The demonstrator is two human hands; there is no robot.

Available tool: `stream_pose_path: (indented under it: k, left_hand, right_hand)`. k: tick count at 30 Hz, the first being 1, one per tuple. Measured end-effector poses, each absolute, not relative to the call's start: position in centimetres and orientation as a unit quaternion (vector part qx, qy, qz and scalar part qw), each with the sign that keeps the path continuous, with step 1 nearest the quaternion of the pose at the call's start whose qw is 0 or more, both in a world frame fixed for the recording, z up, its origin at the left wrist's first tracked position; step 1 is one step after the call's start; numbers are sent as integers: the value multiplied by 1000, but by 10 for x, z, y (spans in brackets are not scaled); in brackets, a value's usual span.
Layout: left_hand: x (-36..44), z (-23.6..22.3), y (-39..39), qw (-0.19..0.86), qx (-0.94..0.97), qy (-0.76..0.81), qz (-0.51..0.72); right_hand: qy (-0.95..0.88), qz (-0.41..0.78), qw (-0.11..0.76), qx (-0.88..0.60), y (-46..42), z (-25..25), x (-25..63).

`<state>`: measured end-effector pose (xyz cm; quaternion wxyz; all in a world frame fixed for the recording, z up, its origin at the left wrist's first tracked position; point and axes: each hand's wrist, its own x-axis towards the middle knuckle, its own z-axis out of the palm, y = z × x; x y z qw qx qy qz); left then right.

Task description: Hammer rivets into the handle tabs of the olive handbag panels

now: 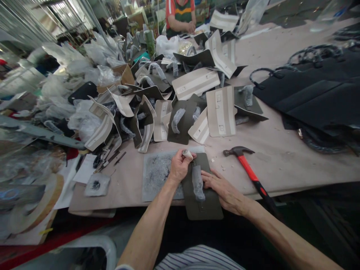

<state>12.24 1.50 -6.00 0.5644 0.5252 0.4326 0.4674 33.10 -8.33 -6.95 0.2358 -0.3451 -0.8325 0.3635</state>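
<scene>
At bottom centre, the smooth, round-cornered dark panel overhangs the table edge, so the right hand, fingers loosely spread, should press it steady beside the crinkled, plastic-wrapped handle. The left hand pinches a small pale cylinder, best kept upright. Beyond lie a scuffed grey slab, a red-and-black hammer and, upper centre, bent beige-backed panels.

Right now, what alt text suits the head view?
The left hand pinches a pale cylinder by a dark panel with a wrapped handle; the right hand rests on it. A hammer lies to the right, more panels heaped beyond.
</scene>
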Motion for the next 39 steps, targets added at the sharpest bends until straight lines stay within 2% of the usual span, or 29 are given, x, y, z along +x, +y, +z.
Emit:
stream_pose_path:
  k: [4, 9, 14, 17, 34, 37, 39]
  left_hand:
    - [120, -61, 15, 567, 525, 435, 462]
    - [120, -59, 15, 571, 528, 430, 458]
    - [120, -59, 14, 573, 523, 427, 464]
    - [119, -62, 14, 574, 523, 427, 463]
    - [121, -63, 15, 544, 561, 432, 450]
    - [121, -62, 13, 516, 586, 437, 446]
    - [122, -62, 11, 493, 604, 441, 444]
  right_hand:
    - [-797, 422, 243, -356, -80, -55, 336]
    - [-713, 361, 372, -472, -82, -30, 307]
    - [-766, 238, 290, -523, -91, -34, 265]
    - [-782, 227, 273, -512, -94, -45, 264]
    - [-779, 277, 261, -498, -94, -45, 272]
    - [-767, 272, 290, -503, -93, -39, 282]
    - [-731, 213, 340, -553, -93, -37, 299]
